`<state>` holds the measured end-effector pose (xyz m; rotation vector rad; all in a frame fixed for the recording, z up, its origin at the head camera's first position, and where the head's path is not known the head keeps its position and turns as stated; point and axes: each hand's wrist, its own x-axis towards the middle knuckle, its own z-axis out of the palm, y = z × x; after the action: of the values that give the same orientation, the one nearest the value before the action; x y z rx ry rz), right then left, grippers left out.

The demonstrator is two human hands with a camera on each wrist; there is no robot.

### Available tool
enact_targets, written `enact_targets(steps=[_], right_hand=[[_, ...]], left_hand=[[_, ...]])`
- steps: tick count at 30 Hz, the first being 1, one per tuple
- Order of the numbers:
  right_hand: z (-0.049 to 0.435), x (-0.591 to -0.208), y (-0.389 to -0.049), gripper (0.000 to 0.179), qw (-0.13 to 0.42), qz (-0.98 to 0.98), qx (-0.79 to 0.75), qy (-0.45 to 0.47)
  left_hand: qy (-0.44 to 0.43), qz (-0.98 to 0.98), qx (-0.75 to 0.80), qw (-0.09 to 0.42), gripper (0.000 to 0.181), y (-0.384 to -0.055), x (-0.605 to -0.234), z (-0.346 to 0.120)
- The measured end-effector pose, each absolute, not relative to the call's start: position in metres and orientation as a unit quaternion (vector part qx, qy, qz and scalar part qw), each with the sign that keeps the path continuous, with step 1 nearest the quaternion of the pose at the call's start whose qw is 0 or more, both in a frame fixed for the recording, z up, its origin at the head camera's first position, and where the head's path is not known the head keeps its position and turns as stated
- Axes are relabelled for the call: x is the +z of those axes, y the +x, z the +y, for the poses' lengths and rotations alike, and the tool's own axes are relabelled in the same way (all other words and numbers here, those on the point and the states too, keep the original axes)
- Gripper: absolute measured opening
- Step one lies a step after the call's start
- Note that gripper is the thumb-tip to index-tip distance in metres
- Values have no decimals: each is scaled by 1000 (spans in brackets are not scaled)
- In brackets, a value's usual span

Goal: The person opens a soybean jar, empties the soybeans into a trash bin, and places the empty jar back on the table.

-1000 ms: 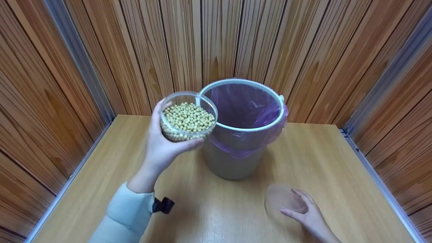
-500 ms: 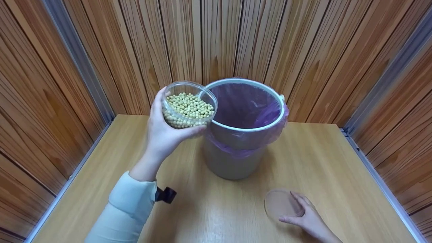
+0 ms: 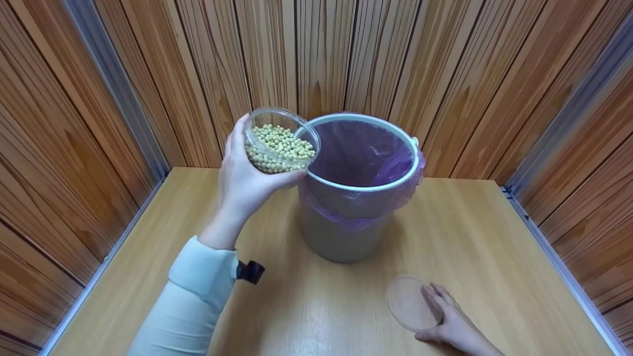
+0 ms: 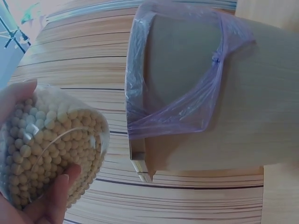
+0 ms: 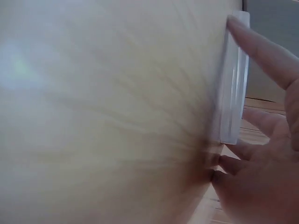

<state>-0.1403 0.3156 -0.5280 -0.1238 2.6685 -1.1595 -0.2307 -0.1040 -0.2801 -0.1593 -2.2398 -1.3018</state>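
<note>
My left hand (image 3: 245,180) grips a clear plastic tub (image 3: 261,157) of small round pale-green soybeans (image 3: 284,143), its thumb along the near side. The tub is tilted to the right, its rim overlapping the left rim of the trash can (image 3: 341,240) in the head view. The left wrist view shows soybeans (image 4: 51,144) lying against the tub's clear bottom and side. At the lower right, my right hand (image 3: 455,324) holds the edges of a clear round lid (image 3: 410,302) at the table. The right wrist view has the lid (image 5: 233,79) between thumb and fingers, some fingertips right at the table surface.
A purple plastic bag (image 3: 346,143) lines the can and folds over its rim, knotted on the outside (image 4: 216,59). Wood-panelled walls (image 3: 321,59) close in the table (image 3: 316,316) at the back and sides. A small black camera (image 3: 251,272) sits on the left wrist.
My left hand has moved up and slightly right with the tub, tilting it more toward the can. The lid in my right hand lies flatter and has shifted slightly.
</note>
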Motion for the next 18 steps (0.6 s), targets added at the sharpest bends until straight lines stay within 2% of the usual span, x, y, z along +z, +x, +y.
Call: enact_targets(steps=[9, 18], right_hand=[[318, -510, -152, 106, 132, 887, -441, -31], [312, -439, -175, 86, 39, 868, -492, -47]], left_hand=[[-70, -856, -417, 298, 125, -231, -275, -93], [-74, -863, -397, 303, 124, -234, -275, -83]])
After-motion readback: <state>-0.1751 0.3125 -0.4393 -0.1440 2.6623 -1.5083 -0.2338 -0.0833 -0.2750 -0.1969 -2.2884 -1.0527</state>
